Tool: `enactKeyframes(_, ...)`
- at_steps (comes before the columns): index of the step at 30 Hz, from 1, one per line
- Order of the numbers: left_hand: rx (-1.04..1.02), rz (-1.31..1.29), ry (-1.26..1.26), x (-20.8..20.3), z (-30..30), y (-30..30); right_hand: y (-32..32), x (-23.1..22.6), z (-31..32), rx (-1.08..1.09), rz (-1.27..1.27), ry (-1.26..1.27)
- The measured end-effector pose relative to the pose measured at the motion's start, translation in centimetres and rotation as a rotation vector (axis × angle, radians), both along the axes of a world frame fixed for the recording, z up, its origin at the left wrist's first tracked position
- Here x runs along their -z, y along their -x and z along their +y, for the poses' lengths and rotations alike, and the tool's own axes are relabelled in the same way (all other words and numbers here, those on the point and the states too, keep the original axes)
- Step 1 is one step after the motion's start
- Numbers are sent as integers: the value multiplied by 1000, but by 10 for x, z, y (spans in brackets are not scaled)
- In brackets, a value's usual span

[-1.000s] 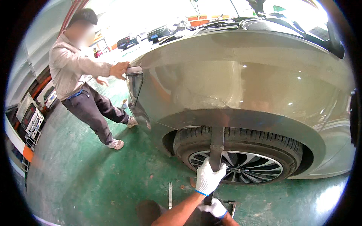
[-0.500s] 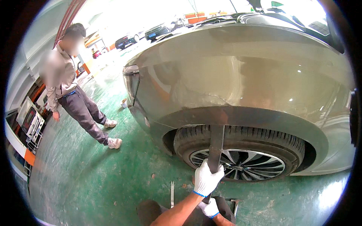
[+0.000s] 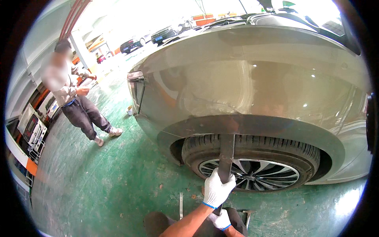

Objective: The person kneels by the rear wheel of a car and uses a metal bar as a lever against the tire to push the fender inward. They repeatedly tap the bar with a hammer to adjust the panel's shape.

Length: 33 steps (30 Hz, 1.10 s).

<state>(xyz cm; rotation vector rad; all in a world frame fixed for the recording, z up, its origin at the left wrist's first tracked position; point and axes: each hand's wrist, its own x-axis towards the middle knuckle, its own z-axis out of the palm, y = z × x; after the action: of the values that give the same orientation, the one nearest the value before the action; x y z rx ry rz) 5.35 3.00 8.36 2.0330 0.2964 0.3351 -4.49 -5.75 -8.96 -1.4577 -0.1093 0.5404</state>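
My left hand [image 3: 218,190], in a white knit glove with a blue cuff, is closed round a long flat dark pry bar [image 3: 226,152]. Lower down, my gloved right hand [image 3: 221,219] grips the same bar near its bottom end, partly hidden by my left forearm. The bar stands almost upright in front of the tyre [image 3: 276,146]. Its top end meets the lower edge of the wheel arch [image 3: 272,124], and the tip is hidden there. Above the arch, the gold-beige fender [image 3: 205,79] has creases and scuffs [image 3: 225,106].
A slim forked metal tool [image 3: 181,205] lies on the green floor [image 3: 134,185] left of my knees. A hammer-like tool [image 3: 248,215] is partly visible to their right. At left stands another person [image 3: 73,87]. A small cup [image 3: 129,110] sits by the car's front.
The other person has turned and shifted, with both hands now raised in front of the body. My hands keep their hold on the pry bar, which has barely moved.
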Motion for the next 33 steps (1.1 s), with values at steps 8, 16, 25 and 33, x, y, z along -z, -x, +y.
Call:
enactKeyframes(8, -22, 11, 36, 7, 2, -3, -14, 33, 18, 27, -160, -69)
enactKeyframes(16, -96, -69, -75, 21, 3, -5, -42, 83, 49, 98, -43, -370)
enactKeyframes(25, -86, -60, -76, 9, 3, 1, -17, 39, 28, -57, -90, -204)
enactKeyframes(33, -112, 12, -48, 5, 4, -1, -19, 24, 23, -107, -163, -108)
